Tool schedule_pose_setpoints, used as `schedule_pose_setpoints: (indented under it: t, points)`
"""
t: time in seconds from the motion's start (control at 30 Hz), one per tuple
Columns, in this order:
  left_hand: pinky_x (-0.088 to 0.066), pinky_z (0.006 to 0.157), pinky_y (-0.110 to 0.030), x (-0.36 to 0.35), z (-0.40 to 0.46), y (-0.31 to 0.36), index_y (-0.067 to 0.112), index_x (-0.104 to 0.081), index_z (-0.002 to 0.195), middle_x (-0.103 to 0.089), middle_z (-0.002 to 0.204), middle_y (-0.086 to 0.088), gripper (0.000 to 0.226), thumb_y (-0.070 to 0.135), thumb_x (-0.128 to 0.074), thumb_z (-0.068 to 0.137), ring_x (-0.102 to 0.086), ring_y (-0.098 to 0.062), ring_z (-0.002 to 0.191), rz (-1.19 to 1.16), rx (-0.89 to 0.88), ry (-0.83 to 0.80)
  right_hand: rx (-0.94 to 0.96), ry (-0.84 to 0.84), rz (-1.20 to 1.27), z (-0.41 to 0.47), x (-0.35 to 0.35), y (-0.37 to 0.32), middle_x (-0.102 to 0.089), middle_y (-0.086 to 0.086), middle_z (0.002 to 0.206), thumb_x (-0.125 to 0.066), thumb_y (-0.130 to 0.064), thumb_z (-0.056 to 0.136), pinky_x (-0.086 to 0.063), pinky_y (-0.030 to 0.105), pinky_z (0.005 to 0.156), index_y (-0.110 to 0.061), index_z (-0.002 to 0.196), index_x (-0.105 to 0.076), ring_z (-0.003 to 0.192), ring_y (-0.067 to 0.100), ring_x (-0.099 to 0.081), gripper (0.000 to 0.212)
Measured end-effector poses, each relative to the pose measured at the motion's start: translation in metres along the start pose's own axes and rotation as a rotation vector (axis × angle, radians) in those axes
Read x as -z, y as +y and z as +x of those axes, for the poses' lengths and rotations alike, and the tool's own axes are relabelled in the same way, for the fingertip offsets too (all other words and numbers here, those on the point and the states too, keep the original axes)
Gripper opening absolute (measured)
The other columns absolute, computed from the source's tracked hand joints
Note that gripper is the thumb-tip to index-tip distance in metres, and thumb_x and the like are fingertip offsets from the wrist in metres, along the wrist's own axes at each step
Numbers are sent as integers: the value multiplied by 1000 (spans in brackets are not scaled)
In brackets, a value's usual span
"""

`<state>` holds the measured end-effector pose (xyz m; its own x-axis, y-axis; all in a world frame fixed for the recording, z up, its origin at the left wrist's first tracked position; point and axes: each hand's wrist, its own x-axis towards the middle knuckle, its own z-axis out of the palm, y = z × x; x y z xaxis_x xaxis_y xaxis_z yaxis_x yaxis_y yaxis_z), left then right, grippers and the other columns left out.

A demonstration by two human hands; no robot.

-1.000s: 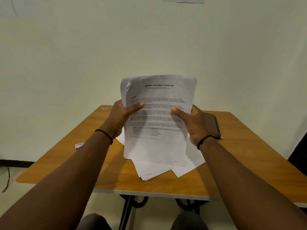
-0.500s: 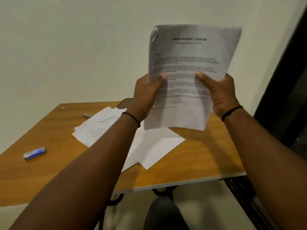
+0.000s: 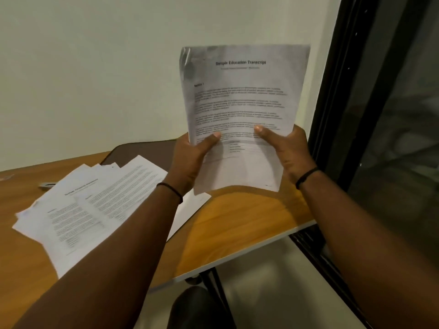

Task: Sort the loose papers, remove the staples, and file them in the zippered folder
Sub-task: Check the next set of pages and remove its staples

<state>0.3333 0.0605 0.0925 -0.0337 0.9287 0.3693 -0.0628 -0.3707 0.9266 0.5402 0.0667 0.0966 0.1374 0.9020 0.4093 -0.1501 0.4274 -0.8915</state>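
Observation:
A stapled paper set [image 3: 240,100] headed "Sample Education Transcript" stands upright in the air over the table's right end. My left hand [image 3: 190,160] grips its lower left edge and my right hand [image 3: 287,150] grips its lower right edge, thumbs on the front page. Its top left corner is curled. Several loose printed papers [image 3: 90,205] lie fanned on the wooden table [image 3: 237,224] to the left. The dark brown zippered folder [image 3: 142,153] lies flat behind them, partly covered by the papers and my left hand.
A small metal object [image 3: 47,185], perhaps a staple remover, lies at the far left edge of the papers. A dark glass door or window frame [image 3: 342,96] stands close on the right. A pale wall is behind the table. My knee [image 3: 197,307] shows below the table edge.
The view has swung further right. Both hands have slid down toward the lower part of the held paper set. More of the fanned papers on the table show now.

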Motion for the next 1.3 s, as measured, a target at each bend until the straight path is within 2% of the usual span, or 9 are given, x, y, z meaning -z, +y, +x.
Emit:
schedule_pose_setpoints:
  t: [0.2,0.37,0.5,0.57,0.67,0.83,0.97,1.1,1.3]
  points:
    - [-60,72,-24,3,-21,-37,20,-67,110,-74,104,5,22,22,-72,89,-72,-14,93,27,196,-36,-152,24,-60,-26,17,52,-76,-6,104,-82,-16,79,-57,37,92,-24,107,-71,98,12,-72,31]
    - [-58,67,-21,9,-11,-31,19,-69,107,-76,103,1,20,26,-73,89,-74,-13,87,18,283,-61,-50,166,-54,-15,12,58,-70,0,114,-81,-21,81,-58,27,82,-10,121,-57,101,11,-70,48]
    - [-61,81,-35,18,-1,-38,17,-68,118,-76,108,-2,40,48,-61,94,-74,-21,96,46,391,-82,-31,197,-282,14,8,63,-71,-3,99,-82,-30,80,-59,33,74,-19,99,-60,89,14,-71,31]
    - [-58,76,-35,27,3,-55,12,-70,102,-75,94,-4,50,55,-44,100,-72,-23,83,214,392,-37,-92,166,-457,22,16,79,-71,-3,91,-80,-31,82,-60,38,73,-19,89,-64,84,18,-70,21]
    - [-45,68,-30,50,16,-88,14,-62,77,-62,76,-3,38,31,-42,105,-60,-22,76,773,193,93,-192,131,-557,24,35,107,-72,3,88,-78,-29,84,-61,44,73,-14,87,-67,82,25,-70,19]
    - [-40,65,-27,75,55,-111,18,-75,99,-64,82,1,26,24,-50,100,-57,-17,75,1377,50,-2,-284,114,-449,31,36,120,-73,5,91,-77,-21,86,-55,28,59,-11,94,-68,78,21,-71,16]
    - [-33,78,-32,76,88,-113,24,-73,100,-55,93,2,27,47,-59,93,-51,-20,95,1516,-224,-130,-326,152,-396,42,36,130,-74,7,92,-76,-21,87,-56,32,64,-12,91,-67,81,26,-72,14]
    - [-25,117,-47,98,110,-127,30,-33,153,-35,158,-4,87,80,-46,83,-34,-26,143,1579,45,-462,-349,187,-321,49,35,129,-73,9,96,-75,-20,88,-57,33,67,-12,93,-66,81,24,-70,13]
    - [-45,88,-42,98,121,-153,20,-48,136,-57,129,-10,73,75,-37,89,-55,-32,117,1683,81,-248,-359,133,-305,53,22,135,-74,7,96,-75,-20,88,-57,31,64,-9,100,-67,81,22,-73,18]
